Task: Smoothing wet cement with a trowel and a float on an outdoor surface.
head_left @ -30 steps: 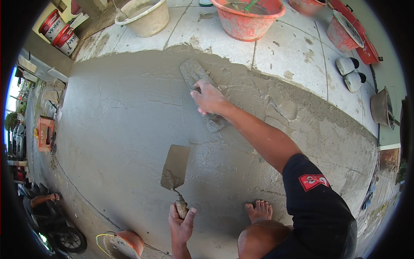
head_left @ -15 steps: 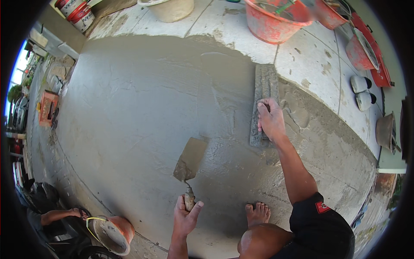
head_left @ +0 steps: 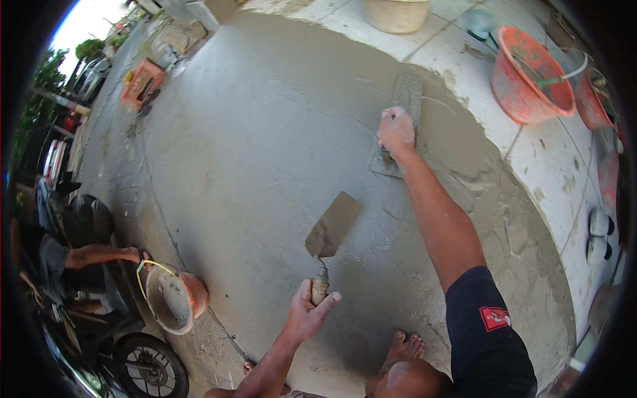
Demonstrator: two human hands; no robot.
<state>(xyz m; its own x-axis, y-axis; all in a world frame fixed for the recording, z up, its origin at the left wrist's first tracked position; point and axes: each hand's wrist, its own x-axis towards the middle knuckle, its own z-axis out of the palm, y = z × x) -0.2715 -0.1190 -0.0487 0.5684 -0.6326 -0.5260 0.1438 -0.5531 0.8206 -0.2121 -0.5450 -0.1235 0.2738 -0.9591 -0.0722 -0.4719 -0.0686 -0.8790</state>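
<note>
Wet grey cement (head_left: pixel 225 146) is spread over the floor before me. My right hand (head_left: pixel 397 129) is closed round the handle of a long, cement-coated float (head_left: pixel 407 93), whose flat plate lies on the wet surface near the cement's far right part. My left hand (head_left: pixel 310 312) grips the wooden handle of a trowel (head_left: pixel 337 222). Its blade points up and away, with a lump of cement near the neck, and seems held over the wet layer. My bare foot (head_left: pixel 403 348) rests at the lower middle.
At the left, another person's hand (head_left: pixel 138 255) holds an orange bucket (head_left: pixel 196 295) beside a motorcycle (head_left: pixel 152 371). A red tub (head_left: pixel 524 93) and a cream tub (head_left: pixel 398 16) stand on pale tiles (head_left: pixel 547 156). Slippers (head_left: pixel 600 235) lie at the right; an orange crate (head_left: pixel 142 83) at far left.
My view has turned left, bringing more of the motorcycle and the other person into sight. The float has moved farther away over the cement and tilts differently. Both hands keep their grips.
</note>
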